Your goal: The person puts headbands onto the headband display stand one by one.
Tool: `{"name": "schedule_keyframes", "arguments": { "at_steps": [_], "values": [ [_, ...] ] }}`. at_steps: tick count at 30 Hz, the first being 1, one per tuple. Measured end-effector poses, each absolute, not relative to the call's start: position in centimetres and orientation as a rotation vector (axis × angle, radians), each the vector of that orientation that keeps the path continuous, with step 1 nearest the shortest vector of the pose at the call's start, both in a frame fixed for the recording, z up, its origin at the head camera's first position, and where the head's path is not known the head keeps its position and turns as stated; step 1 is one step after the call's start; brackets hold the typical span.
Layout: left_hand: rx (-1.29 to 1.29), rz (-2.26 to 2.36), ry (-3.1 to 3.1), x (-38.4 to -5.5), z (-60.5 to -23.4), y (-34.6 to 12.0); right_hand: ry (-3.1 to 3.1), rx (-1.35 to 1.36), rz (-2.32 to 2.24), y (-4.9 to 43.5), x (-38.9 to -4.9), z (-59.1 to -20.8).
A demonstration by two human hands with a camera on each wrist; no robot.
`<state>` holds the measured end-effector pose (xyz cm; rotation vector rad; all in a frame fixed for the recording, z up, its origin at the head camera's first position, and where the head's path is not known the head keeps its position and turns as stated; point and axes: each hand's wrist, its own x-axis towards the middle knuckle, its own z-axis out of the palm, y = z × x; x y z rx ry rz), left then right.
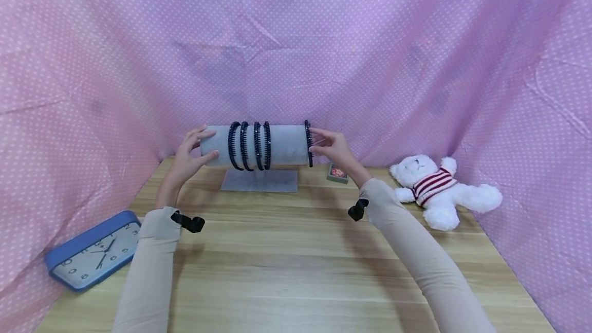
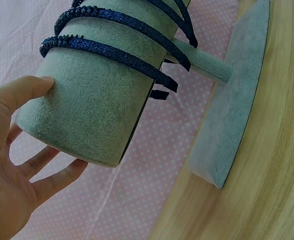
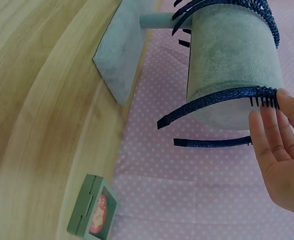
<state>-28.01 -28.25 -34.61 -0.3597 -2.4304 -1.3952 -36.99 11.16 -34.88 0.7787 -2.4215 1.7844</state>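
Observation:
A grey velvet cylinder (image 1: 287, 144) lies sideways on a post over a flat grey base (image 1: 259, 181). Several dark blue headbands (image 1: 250, 146) clasp its left half. My left hand (image 1: 208, 143) grips the cylinder's left end; in the left wrist view the left hand (image 2: 52, 125) has its thumb on top of the cylinder (image 2: 97, 105) and its fingers underneath, beside the nearest headbands (image 2: 117, 52). My right hand (image 1: 316, 143) pinches one more headband (image 1: 308, 143) at the right end. The right wrist view shows that headband (image 3: 211, 100) around the cylinder (image 3: 231, 55), with the right hand (image 3: 276, 107) at its toothed part.
A wooden table (image 1: 296, 271) is walled by pink dotted cloth (image 1: 416, 55). A blue clock (image 1: 92, 251) lies front left and a white teddy bear (image 1: 439, 189) back right. A small green box (image 1: 337, 172) (image 3: 93, 212) sits right of the base.

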Motion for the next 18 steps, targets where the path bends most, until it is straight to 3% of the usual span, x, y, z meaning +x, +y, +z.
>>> {"name": "schedule_keyframes", "arguments": {
  "at_steps": [9,18],
  "values": [
    [-0.361,-1.389,-2.407,-29.5,-36.4,-29.4,-2.412,0.787,1.867,11.2,-37.4,-35.4],
    [-0.378,-1.419,-2.405,-27.8,-34.4,-28.2,-2.425,0.826,1.757,10.8,-37.1,-35.1]
  ]
}}
